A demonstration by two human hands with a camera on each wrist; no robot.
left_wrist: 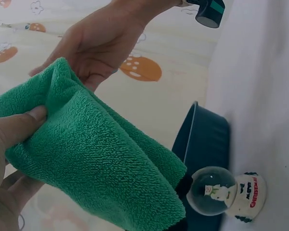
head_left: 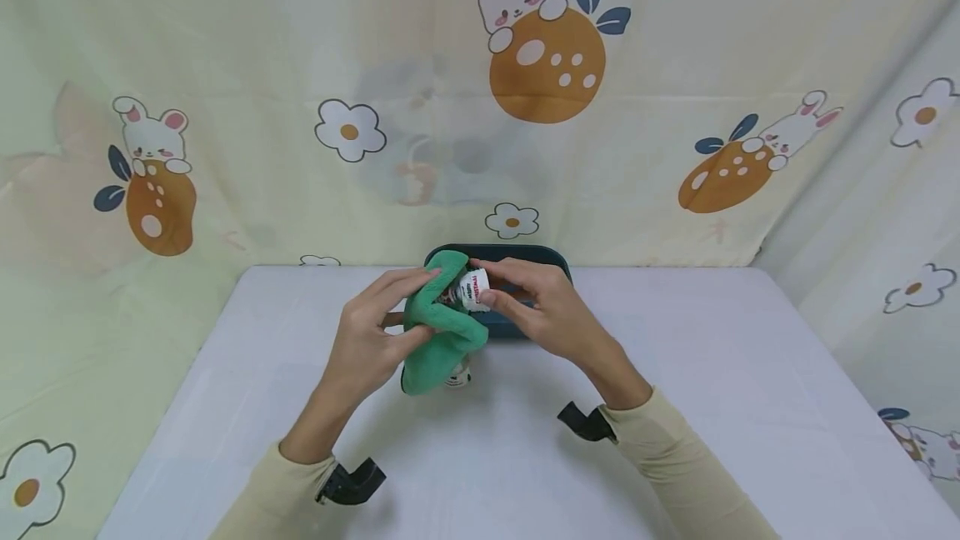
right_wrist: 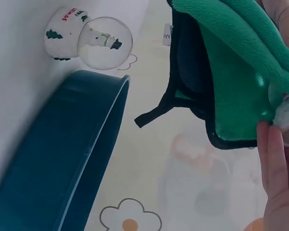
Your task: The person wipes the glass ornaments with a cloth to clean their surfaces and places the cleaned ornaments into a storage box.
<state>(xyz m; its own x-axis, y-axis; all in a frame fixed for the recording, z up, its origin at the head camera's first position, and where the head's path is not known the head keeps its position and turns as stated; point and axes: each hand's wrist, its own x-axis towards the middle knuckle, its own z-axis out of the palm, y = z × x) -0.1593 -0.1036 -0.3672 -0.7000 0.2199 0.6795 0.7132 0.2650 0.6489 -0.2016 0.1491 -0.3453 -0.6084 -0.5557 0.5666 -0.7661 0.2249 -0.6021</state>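
Note:
My left hand (head_left: 367, 340) grips a green towelling cloth (head_left: 442, 357) with dark edging, thumb on the near side in the left wrist view. Folds of the cloth lie against a small snow globe, covering much of its dome. My right hand (head_left: 551, 307) holds that snow globe (head_left: 474, 288) by its white, red-lettered base, tilted sideways above the table. In the right wrist view only part of the held globe (right_wrist: 288, 118) shows, at the right edge. A second snow globe (left_wrist: 250, 192), with a snowman inside and "Christmas" lettering, stands upright on the table below the cloth.
A dark blue oblong bin (right_wrist: 43, 149) stands at the table's far edge, behind the hands and close to the standing globe. The white table (head_left: 675, 373) reaches back to a patterned curtain (head_left: 262, 148). A dark wrist mount (head_left: 352, 482) juts from each sleeve.

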